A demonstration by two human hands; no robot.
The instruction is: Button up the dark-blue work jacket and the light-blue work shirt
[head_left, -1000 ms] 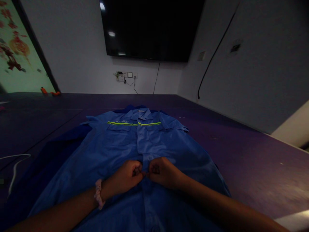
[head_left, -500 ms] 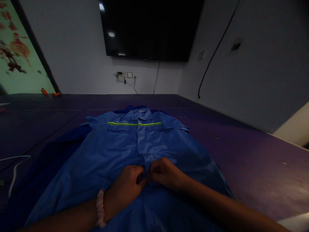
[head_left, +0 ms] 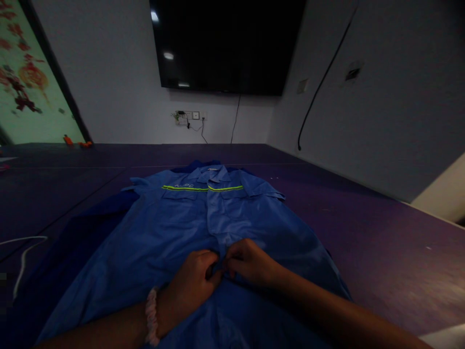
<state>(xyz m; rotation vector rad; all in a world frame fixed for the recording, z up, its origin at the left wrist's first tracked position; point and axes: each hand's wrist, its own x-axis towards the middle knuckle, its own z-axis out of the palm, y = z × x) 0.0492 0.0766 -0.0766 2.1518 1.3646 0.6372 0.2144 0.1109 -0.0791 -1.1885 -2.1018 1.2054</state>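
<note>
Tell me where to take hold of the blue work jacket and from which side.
Pinch the front placket along the centre, from above, one hand each side. The blue work jacket lies flat, front up, collar far, so the placket's edges are the loose folds nearest; the left hand and right hand pinch there.

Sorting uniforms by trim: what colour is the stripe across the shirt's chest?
Yellow-green stripe on the blue shirt; the head view shows it.

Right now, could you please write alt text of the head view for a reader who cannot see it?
The left hand and right hand pinch the front opening of a blue work jacket lying flat on a purple surface. A dark screen hangs on the white wall beyond.
</note>
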